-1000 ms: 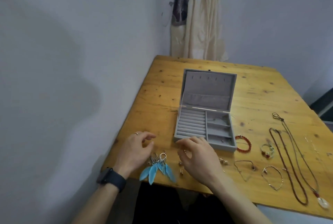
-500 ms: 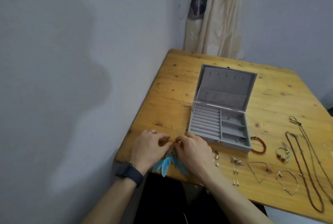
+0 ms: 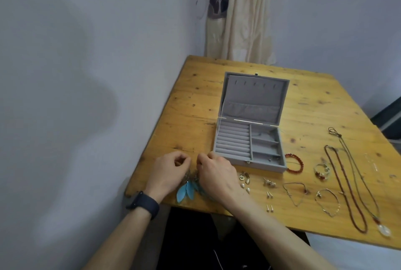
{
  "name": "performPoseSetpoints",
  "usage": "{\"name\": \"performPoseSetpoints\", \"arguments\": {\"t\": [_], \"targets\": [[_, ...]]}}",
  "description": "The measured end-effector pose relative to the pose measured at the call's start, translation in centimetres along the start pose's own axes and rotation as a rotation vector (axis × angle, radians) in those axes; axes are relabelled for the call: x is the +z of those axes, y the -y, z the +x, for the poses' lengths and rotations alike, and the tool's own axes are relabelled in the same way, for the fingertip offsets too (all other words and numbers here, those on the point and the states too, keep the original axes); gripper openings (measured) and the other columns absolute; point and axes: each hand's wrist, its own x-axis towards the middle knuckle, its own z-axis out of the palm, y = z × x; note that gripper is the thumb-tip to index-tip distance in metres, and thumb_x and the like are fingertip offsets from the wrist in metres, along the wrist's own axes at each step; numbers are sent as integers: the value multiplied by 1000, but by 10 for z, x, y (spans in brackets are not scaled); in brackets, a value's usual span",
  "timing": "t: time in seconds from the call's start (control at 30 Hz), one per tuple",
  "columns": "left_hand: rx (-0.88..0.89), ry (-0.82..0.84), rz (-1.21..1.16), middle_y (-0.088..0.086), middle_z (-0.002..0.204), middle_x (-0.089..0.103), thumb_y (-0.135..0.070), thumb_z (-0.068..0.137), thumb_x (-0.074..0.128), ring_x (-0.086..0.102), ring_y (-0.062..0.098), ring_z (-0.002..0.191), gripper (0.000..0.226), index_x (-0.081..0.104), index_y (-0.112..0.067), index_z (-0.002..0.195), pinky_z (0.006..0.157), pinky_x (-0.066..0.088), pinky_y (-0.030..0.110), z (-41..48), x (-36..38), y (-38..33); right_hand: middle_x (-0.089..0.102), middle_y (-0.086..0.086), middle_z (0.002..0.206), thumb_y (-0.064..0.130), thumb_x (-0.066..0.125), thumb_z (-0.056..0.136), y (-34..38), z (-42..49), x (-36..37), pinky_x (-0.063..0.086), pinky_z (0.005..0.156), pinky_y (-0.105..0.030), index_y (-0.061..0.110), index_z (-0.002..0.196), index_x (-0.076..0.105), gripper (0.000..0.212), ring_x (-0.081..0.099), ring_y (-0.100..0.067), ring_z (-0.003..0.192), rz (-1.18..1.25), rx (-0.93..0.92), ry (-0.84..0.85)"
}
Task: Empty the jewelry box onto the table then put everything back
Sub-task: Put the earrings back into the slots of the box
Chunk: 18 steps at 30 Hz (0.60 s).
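The grey jewelry box [image 3: 280,152] stands open on the wooden table [image 3: 195,104], lid upright, its compartments looking empty. My left hand [image 3: 168,174] and my right hand [image 3: 216,174] meet at the table's front left corner, both pinching the top of the blue feather earrings [image 3: 186,191], whose feathers hang between my wrists. Small earrings and studs [image 3: 269,193] lie to the right of my right hand. A red bead bracelet [image 3: 296,162], rings [image 3: 322,171], thin chains [image 3: 295,193] and long necklaces [image 3: 351,187] lie further right.
A white wall runs close along the table's left edge. A cream and purple cloth [image 3: 238,15] hangs in the corner behind the table. A dark object [image 3: 390,117] stands past the right edge. Bare wood lies left of and behind the box.
Both hands have closed together over the feather earrings and pinched their tops; a second ago they hovered apart on either side. The camera has swung left.
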Motion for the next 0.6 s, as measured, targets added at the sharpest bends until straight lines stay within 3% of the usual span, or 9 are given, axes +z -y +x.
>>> {"name": "performPoseSetpoints", "arguments": {"t": [0.1,0.23,0.37,0.47,0.6], "targets": [[-49,-2,-191,-25,82,71,-45,90,64,62,-9,82,15,74,-35,85,72,49,15,3,-3,-1,50,4,84,31,41,102,-4,-2,-6,36,58,-34,25,95,41,9,47,-22,71,127,6,-8],[-33,0,-367,-20,86,73,-41,91,65,66,-3,86,13,74,-31,88,79,53,25,9,-8,-12,64,8,89,26,49,102,-15,-2,-20,43,65,-28,27,99,50,3,59,-13,79,403,42,-46],[31,20,-435,-17,86,74,-37,92,66,67,-2,84,11,73,-29,91,80,54,24,17,-12,-32,71,12,91,21,58,99,-32,-1,-37,52,72,-18,24,108,65,12,66,-1,86,638,83,-112],[87,39,-431,-18,84,73,-35,93,65,66,-3,83,11,73,-28,91,77,53,20,26,-13,-51,74,13,88,19,65,96,-46,3,-57,53,73,-11,24,104,71,11,68,5,86,735,73,-157],[141,34,-365,-13,83,71,-36,95,62,65,-1,82,13,71,-27,94,72,51,16,48,-10,-73,75,14,89,20,66,95,-65,13,-85,54,75,-14,30,97,70,11,69,4,87,741,53,-230]]}}
